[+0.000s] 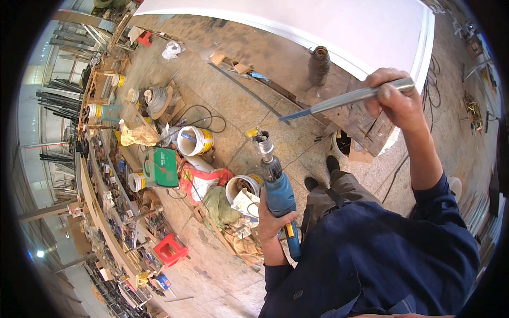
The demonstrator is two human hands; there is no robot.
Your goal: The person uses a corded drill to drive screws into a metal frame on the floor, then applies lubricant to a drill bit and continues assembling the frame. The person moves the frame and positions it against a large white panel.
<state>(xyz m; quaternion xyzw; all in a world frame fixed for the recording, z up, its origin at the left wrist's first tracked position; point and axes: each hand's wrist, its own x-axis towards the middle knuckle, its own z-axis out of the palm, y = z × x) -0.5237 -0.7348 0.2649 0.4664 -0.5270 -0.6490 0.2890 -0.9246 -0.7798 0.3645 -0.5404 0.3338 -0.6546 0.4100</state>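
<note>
My left hand [274, 222] grips a blue power drill or rotary hammer [279, 194], which points away from me with its metal chuck [263, 148] at the far end. In my right hand [393, 99], raised over the workbench corner, is a long slim tool [342, 98]. Its grey handle tapers to a blue section. The yellowish tip is blurred beside the chuck's front end; whether it touches the chuck I cannot tell. A dark brown bottle [319, 65] with an open mouth stands on the wooden workbench [274, 51], left of my right hand.
A large white panel [318, 24] lies across the bench. On the floor to the left are a white bucket [190, 141], a green case [161, 167], a red sack [199, 177] and cables. A red stool [170, 250] stands near crowded shelving [107, 206].
</note>
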